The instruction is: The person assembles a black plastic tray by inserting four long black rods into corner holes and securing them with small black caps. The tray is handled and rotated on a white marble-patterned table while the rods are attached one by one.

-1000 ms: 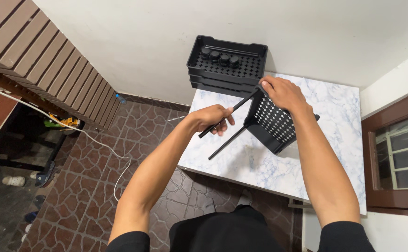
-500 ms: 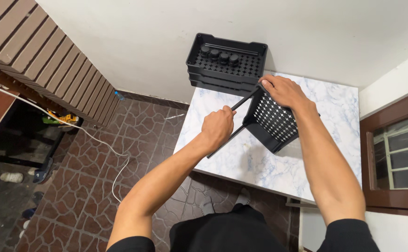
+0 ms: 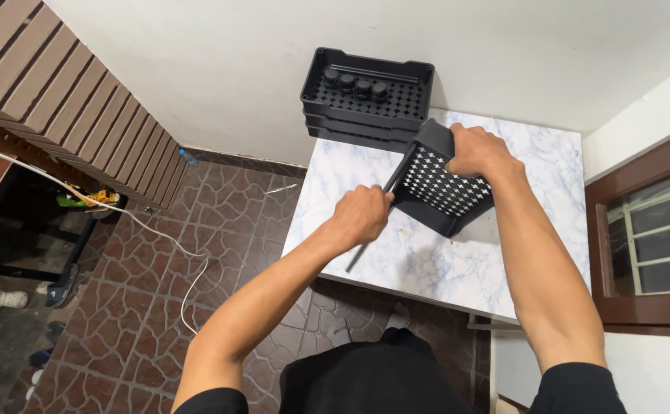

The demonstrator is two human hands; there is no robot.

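Tilted tray (image 3: 442, 192) held; stacked trays (image 3: 366, 103) hold caps (image 3: 354, 83).

One tilted black perforated plastic tray (image 3: 444, 188), three stacked black trays (image 3: 366, 103), four black round caps (image 3: 354, 82), two thin black rods (image 3: 393, 179).

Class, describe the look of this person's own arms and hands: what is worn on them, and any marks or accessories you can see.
Both arms are bare from the short black sleeves down. The left hand and right hand wear no gloves. No watch, ring, bracelet or marking shows on either arm. The black sleeves belong to a black top.
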